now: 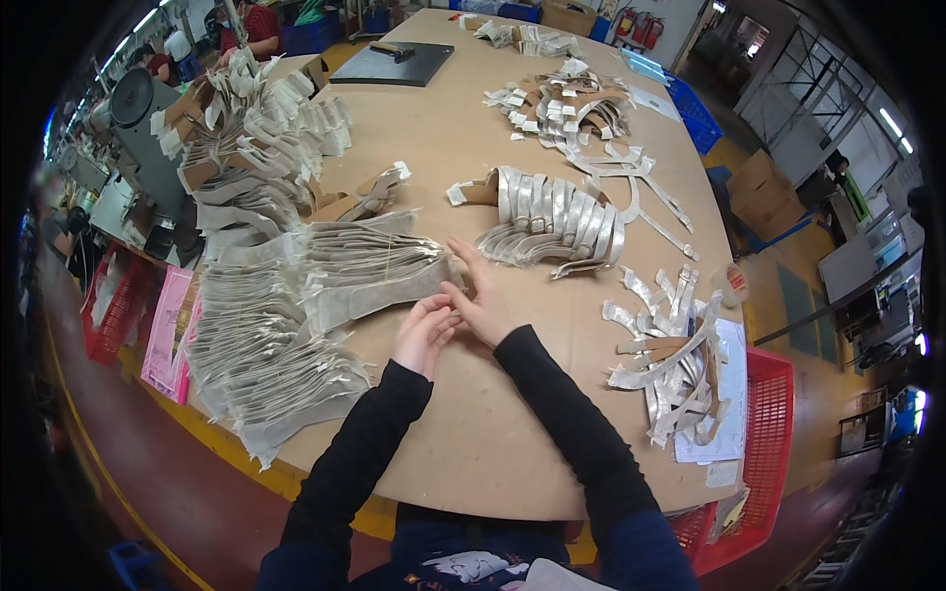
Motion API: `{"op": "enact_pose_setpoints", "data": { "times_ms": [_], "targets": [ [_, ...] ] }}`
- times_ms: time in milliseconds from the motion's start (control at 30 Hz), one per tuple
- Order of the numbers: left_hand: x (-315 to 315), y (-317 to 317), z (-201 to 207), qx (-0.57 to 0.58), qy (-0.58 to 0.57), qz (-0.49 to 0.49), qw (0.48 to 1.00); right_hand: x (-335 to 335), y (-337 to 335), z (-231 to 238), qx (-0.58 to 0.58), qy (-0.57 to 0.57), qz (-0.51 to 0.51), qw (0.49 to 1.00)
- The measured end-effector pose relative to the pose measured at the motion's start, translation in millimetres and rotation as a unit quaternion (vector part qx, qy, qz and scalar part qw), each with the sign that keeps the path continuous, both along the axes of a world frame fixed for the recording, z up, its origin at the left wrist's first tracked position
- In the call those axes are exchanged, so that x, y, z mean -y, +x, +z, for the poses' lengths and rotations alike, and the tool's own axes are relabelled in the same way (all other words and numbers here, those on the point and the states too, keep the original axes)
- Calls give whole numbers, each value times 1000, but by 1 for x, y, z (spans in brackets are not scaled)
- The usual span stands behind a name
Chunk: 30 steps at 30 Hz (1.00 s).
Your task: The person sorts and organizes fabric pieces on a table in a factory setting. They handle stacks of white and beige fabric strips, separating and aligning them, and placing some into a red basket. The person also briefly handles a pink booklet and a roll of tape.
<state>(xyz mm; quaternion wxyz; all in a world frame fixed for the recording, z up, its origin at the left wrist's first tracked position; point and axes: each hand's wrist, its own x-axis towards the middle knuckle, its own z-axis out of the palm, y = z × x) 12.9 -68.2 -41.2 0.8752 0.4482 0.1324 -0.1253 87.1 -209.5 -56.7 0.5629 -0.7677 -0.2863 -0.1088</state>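
My right hand (480,297) is at the right end of a banded bundle of greyish-white cut pieces (379,261), its fingers stretched and thumb apart. It touches or nearly touches the bundle's end. Just below, my left hand (426,330) has its fingers bent together against my right hand; whatever lies between them is hidden. Left of both hands spreads a large pile of similar layered pieces (261,340). Beyond the hands, to the right, silvery buckled straps (557,217) stand in a row on the table.
Loose silvery straps (670,355) lie at the table's right, over white papers (727,394) and near a tape roll (730,283). A red basket (769,433) adjoins that edge. Farther off are more straps (572,103) and a hammer (391,48) on a dark board (424,67). Another person (261,30) sits far left.
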Motion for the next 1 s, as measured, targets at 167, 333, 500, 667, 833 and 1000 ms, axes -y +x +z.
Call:
{"op": "enact_pose_setpoints", "data": {
  "times_ms": [167, 333, 500, 667, 833, 1000],
  "targets": [
    [3, 0, -10, -1, 27, -86, 996, 42, -35, -2, -44, 1, -43, 998],
    [4, 4, -23, 14, 36, -144, 989, 95, -92, 4, -25, -71, -87, 993],
    [5, 8, -36, 61, 150, -162, 973, 112, -133, 13, 217, -250, -87, 940],
    [11, 10, -43, 121, 261, -197, 937, 125, -151, 36, 282, -327, -182, 883],
    [11, 11, -46, 153, 292, -196, 923, 178, -164, 53, 144, -318, -405, 845],
    [17, 10, -47, 155, 334, -187, 911, 277, -211, 82, 47, -52, -614, 786]
  ]
}}
